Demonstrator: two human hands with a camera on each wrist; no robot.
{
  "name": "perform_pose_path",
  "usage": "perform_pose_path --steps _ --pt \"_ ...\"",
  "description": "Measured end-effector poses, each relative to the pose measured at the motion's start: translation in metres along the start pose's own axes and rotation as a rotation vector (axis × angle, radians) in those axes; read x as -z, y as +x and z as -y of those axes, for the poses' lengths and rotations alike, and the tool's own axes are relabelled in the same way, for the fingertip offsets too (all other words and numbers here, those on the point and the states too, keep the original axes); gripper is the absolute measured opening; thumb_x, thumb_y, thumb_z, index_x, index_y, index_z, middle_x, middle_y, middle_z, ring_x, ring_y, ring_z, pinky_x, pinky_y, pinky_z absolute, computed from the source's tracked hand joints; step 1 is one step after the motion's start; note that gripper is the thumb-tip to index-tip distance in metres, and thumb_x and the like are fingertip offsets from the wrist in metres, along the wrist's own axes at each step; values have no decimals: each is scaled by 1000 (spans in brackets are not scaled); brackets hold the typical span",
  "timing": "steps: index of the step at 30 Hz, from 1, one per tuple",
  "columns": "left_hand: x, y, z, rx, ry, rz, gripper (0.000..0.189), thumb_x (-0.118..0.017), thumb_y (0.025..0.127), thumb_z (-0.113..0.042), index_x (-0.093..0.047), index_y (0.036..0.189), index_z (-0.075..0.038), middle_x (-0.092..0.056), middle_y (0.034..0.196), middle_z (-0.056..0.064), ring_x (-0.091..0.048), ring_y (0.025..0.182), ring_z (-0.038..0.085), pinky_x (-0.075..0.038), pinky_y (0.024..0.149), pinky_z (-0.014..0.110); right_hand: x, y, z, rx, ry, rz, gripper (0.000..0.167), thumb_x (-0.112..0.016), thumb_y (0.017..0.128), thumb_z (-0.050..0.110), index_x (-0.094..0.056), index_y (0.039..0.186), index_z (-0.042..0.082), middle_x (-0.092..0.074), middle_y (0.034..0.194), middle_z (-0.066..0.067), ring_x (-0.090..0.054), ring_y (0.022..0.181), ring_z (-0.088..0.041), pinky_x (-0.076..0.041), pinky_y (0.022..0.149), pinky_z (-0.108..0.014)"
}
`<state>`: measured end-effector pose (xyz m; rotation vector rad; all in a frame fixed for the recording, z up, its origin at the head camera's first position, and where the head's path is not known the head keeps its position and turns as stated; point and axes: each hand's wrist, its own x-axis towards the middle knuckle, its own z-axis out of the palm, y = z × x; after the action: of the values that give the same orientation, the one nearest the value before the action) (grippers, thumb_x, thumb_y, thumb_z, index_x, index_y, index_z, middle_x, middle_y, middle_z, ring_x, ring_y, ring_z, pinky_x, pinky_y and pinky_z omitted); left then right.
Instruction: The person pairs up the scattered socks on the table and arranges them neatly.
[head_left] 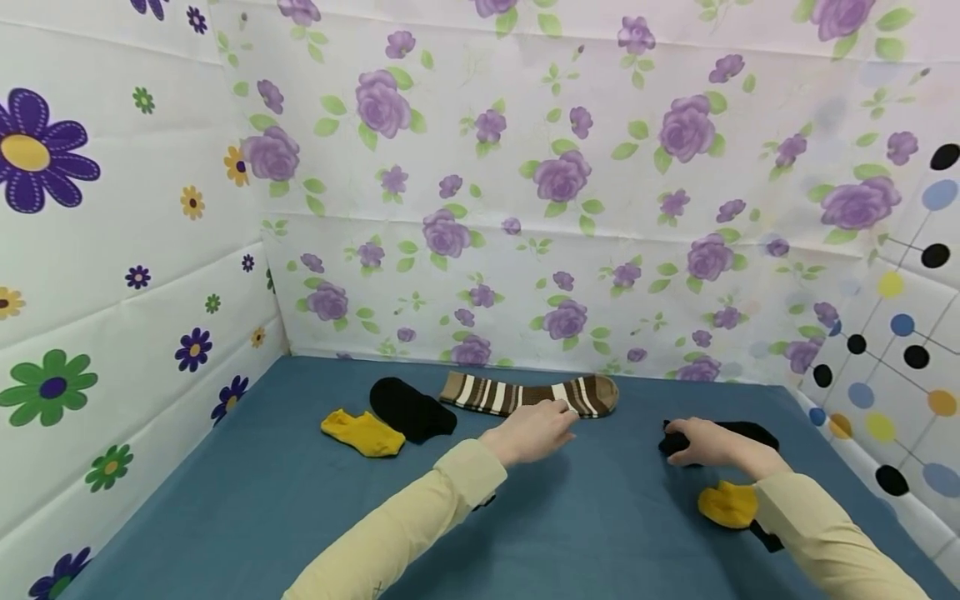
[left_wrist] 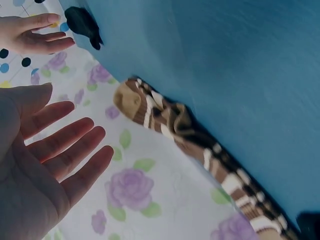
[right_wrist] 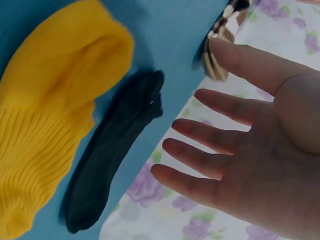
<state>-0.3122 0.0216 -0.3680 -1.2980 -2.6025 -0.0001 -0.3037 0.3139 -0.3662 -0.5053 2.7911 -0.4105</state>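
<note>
Left hand (head_left: 529, 433) near striped sock (head_left: 517, 395), right hand (head_left: 707, 442) near black sock (right_wrist: 112, 154)

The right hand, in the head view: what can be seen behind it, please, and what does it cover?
A black sock shows at both sides of the right hand. The sock's middle cannot be seen there; the hand covers it.

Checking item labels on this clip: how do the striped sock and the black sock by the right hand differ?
The striped sock has brown and pale bands; the black sock is plain. The striped sock looks longer than the black sock. The striped sock lies near the left hand, the black sock near the right hand. Both lie on the blue surface, and neither is held.
</note>
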Motion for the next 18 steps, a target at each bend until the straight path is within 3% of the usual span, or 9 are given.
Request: perform_pose_path --steps 8,18 --pt "-11 20 -20 2 -128 63 22 -53 93 -24 -59 110 -12 -53 94 -1 -52 75 4 -41 57 15 6 -12 -16 -39 4 12 52 -66 84 22 -48 117 -12 -46 115 -32 -49 99 -44 -42 75 -50" --pt "-25 46 -58 4 -183 120 26 -53 93 -27 -59 114 -15 -53 97 -6 -49 78 0 -39 60 12 9 -23 -43 -100 -24 -8 47 -67 82 21 -50 110 -14 -50 106 -31 -50 93 -43 -43 73 -50"
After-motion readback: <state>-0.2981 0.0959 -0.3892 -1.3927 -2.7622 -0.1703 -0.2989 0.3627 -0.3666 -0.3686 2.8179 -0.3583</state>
